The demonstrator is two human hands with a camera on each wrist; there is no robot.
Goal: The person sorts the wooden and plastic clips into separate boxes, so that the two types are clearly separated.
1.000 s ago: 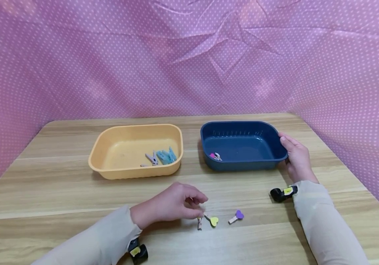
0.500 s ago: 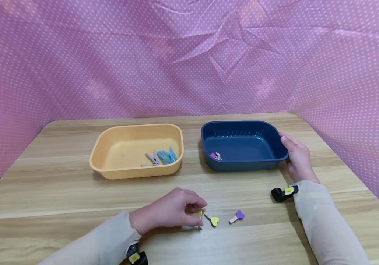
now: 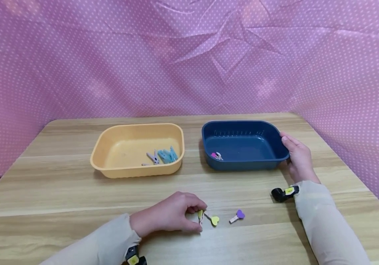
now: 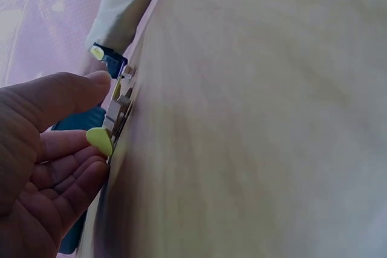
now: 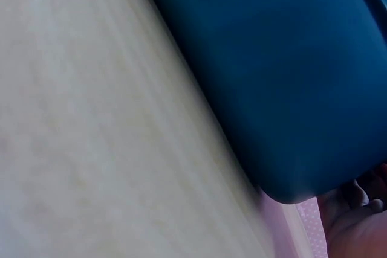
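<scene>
On the table, my left hand (image 3: 169, 213) has its thumb and index finger spread either side of a small wooden clothespin with a yellow heart (image 4: 100, 141). The heart lies at the index fingertip in the left wrist view, while the thumb tip stands a little off the other end. Just right of it lies another yellow-heart clothespin (image 3: 214, 221), then a purple-heart clothespin (image 3: 240, 214). My right hand (image 3: 300, 160) grips the right end of a dark blue plastic basin (image 3: 245, 165), thumb on the rim; its fingers are partly hidden behind the wall.
A yellow basin (image 3: 136, 172) stands at the left with blue clothespins (image 3: 167, 156) and a light purple clothespin (image 3: 153, 157) inside. Small clips, including one with a pink heart (image 3: 213, 155), lie in the blue basin's left corner. Pink dotted cloth (image 3: 189, 59) hangs behind the table.
My left hand has shifted slightly toward the near edge and its thumb has parted from the index finger, uncovering the yellow-heart clothespin between them. The right hand stays on the blue basin.
</scene>
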